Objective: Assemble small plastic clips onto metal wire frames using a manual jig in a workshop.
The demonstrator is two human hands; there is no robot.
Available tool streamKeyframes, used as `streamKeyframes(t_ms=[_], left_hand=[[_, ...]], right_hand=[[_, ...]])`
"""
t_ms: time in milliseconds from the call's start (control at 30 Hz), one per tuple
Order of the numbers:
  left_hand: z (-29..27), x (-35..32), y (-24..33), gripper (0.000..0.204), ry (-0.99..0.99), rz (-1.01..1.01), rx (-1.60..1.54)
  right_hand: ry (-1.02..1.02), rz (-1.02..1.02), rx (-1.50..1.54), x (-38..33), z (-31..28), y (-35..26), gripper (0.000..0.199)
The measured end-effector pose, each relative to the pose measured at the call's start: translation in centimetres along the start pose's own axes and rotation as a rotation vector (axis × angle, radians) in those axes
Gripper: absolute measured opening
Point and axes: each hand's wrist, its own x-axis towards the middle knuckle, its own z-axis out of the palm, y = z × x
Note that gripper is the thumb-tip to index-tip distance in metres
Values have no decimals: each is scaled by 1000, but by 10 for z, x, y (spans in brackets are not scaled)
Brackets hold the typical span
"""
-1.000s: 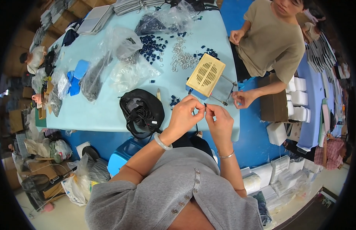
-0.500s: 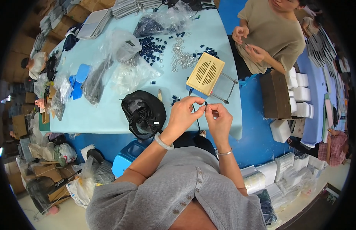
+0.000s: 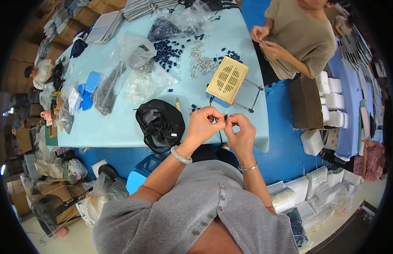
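Both of my hands meet above the near table edge, just below a wooden-topped blue box. My left hand [image 3: 203, 123] pinches with thumb and forefinger at a small dark piece [image 3: 225, 118]. From the other side, the fingertips of my right hand [image 3: 241, 130] close on the same piece. It is too small and covered to tell its exact kind. Left of my hands a black mesh bag [image 3: 159, 125] stands open with dark things inside. Several small dark blue pieces [image 3: 195, 108] lie just beyond my left hand.
The slatted wooden-topped box [image 3: 227, 78] has a metal frame [image 3: 254, 96] at its right. Farther back lie a heap of dark blue pieces [image 3: 167, 55], silvery rings [image 3: 201, 63] and clear plastic bags [image 3: 141, 82]. A co-worker [image 3: 296, 38] handles something small at the right.
My hands stay together, with the fingers shifting slightly around the small dark piece. The co-worker's hands have moved a little to the left.
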Motion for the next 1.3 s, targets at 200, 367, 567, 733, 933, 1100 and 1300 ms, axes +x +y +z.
streamKeyframes(t_ms=[200,367,567,733,933,1100,1300], left_hand=[[6,1,-3,9,-10,-130,-235],[2,0,3,10,32,48,85],[5,-3,-1,12,20,45,159],[3,-3,0,11,-25,-65,77],[8,-8,-11,5,-16,-191,-288],[11,-7,-13,8,29,-234,-389],[5,-6,-11,8,-19,-238,-313]], right_hand=[[76,479,615,-7,10,5,7],[32,363,252,2,5,2,6],[7,193,-43,-1,2,2,7],[21,-3,-253,-5,6,6,11],[-41,-120,-216,-6,7,7,15],[14,298,297,-14,14,14,8],[-21,441,386,-8,11,12,9]])
